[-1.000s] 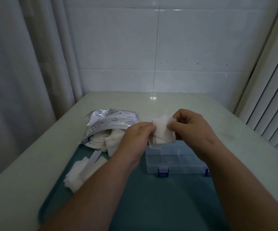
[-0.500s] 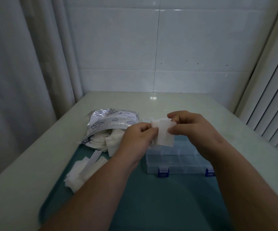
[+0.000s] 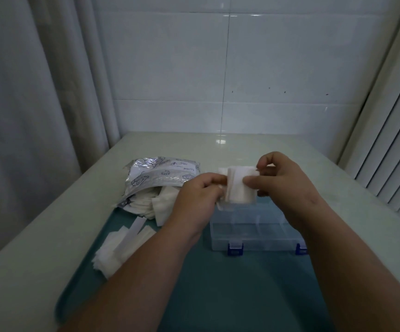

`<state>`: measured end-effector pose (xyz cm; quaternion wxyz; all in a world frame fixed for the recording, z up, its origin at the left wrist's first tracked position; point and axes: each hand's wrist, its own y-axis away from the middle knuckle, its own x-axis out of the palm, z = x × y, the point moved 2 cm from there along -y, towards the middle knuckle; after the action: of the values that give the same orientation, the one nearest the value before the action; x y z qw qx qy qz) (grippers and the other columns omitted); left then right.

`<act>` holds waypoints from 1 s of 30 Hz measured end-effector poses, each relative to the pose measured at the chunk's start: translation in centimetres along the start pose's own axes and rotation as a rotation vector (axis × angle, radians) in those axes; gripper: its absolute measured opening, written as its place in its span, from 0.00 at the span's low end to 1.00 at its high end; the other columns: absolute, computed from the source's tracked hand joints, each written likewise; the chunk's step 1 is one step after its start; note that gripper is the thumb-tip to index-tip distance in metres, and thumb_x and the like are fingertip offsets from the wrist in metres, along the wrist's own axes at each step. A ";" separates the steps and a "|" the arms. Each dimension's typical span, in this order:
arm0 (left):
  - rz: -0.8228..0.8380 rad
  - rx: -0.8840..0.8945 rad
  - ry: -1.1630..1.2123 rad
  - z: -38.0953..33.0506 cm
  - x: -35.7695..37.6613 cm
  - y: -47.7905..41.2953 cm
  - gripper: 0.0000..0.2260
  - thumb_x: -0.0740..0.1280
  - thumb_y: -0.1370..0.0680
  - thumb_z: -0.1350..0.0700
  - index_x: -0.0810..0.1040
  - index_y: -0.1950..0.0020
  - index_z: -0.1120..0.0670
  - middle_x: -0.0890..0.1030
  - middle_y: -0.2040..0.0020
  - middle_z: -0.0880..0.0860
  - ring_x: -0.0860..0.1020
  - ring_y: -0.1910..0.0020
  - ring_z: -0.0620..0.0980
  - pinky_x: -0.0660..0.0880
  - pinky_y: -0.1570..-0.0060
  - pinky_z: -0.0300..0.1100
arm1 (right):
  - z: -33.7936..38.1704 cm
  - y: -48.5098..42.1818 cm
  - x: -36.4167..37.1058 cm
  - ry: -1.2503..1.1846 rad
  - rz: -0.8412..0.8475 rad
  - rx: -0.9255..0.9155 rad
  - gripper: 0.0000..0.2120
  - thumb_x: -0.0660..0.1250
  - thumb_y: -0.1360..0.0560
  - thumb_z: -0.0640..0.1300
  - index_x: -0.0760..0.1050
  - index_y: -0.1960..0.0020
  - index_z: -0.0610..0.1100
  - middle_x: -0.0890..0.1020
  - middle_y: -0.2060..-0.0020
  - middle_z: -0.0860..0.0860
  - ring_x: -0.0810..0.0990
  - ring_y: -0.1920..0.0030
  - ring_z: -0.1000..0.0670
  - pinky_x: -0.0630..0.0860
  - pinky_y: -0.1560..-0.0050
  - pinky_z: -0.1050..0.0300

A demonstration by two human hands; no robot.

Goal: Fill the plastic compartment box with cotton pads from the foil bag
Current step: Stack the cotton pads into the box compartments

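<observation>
Directly beneath both hands sits the clear plastic box [image 3: 256, 226], resting on a teal tray [image 3: 218, 295]. Thin walls split it into compartments, and two blue clasps [image 3: 235, 249] on its near side face the person, between the two forearms. The far compartments are hidden behind the hands, so what lies in them cannot be told. Just left of the left hand [image 3: 199, 200] lies the crinkled silver foil bag [image 3: 160, 176], its mouth turned toward the person, with spilled pads [image 3: 151, 204] bulging out of it onto the table [image 3: 50, 236] and the tray's edge. Left of the left forearm a loose heap of pads [image 3: 112, 252] lies on the tray with a narrow white strip [image 3: 134, 230] across it

Between the hands, above the box's far side, is a small stack of cotton pads [image 3: 239, 190], square, white and thin, held on edge with its layers slightly fanned at the left. The left hand pinches its left edge with curled fingers; the right hand [image 3: 282, 183] pinches its right side, thumb on the near face
</observation>
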<state>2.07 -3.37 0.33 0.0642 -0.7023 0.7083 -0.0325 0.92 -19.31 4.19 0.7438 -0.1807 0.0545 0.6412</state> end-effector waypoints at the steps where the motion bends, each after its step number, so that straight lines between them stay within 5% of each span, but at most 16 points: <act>1: -0.007 0.010 -0.027 0.1 0.0 -0.1 0.13 0.65 0.29 0.66 0.85 0.54 0.51 0.85 0.54 0.53 0.81 0.50 0.56 0.77 0.46 0.54 | 0.0 0.1 -0.1 -0.079 0.012 0.024 0.11 0.72 0.29 0.35 0.70 0.55 0.45 0.79 0.54 0.43 0.80 0.51 0.41 0.81 0.52 0.47; 5: 0.007 0.063 -0.045 0.3 -0.1 -0.1 0.15 0.65 0.28 0.68 0.81 0.53 0.48 0.85 0.54 0.52 0.82 0.51 0.56 0.79 0.49 0.55 | -0.1 0.1 0.2 -0.198 0.070 0.067 0.13 0.74 0.30 0.35 0.71 0.52 0.43 0.81 0.58 0.41 0.82 0.53 0.39 0.83 0.53 0.46; 10: 0.056 0.011 0.058 0.3 -0.2 0.1 0.17 0.68 0.26 0.69 0.70 0.50 0.47 0.84 0.52 0.57 0.82 0.55 0.55 0.79 0.62 0.46 | -0.5 -0.1 1.1 0.163 -0.087 -0.054 0.13 0.76 0.32 0.44 0.72 0.57 0.46 0.79 0.60 0.48 0.80 0.58 0.47 0.82 0.56 0.52; 18: -0.007 0.017 0.038 0.3 -0.7 -0.3 0.19 0.68 0.26 0.67 0.70 0.44 0.46 0.86 0.54 0.52 0.83 0.53 0.57 0.79 0.47 0.55 | -0.8 -0.1 1.9 0.158 -0.082 -0.069 0.09 0.71 0.27 0.49 0.73 0.57 0.46 0.80 0.59 0.50 0.80 0.56 0.50 0.80 0.56 0.56; 23: -0.121 0.098 0.039 -0.1 -0.7 -0.3 0.19 0.73 0.27 0.60 0.70 0.43 0.45 0.79 0.48 0.50 0.80 0.54 0.45 0.77 0.61 0.35 | -1.1 -0.3 2.1 0.005 0.029 0.072 0.08 0.68 0.25 0.42 0.68 0.56 0.45 0.78 0.51 0.47 0.79 0.49 0.44 0.82 0.52 0.51; 30: -0.173 0.050 -0.039 0.5 -0.4 -0.6 0.04 0.69 0.23 0.57 0.76 0.57 0.49 0.83 0.57 0.52 0.81 0.57 0.52 0.79 0.54 0.52 | -1.7 -0.6 2.4 -0.028 0.063 0.048 0.08 0.69 0.26 0.39 0.69 0.58 0.42 0.79 0.53 0.44 0.80 0.50 0.45 0.83 0.53 0.51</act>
<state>2.77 -2.99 -0.05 0.0924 -0.7595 0.6426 -0.0418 2.16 -17.68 1.98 0.7281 -0.1518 0.0651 0.6653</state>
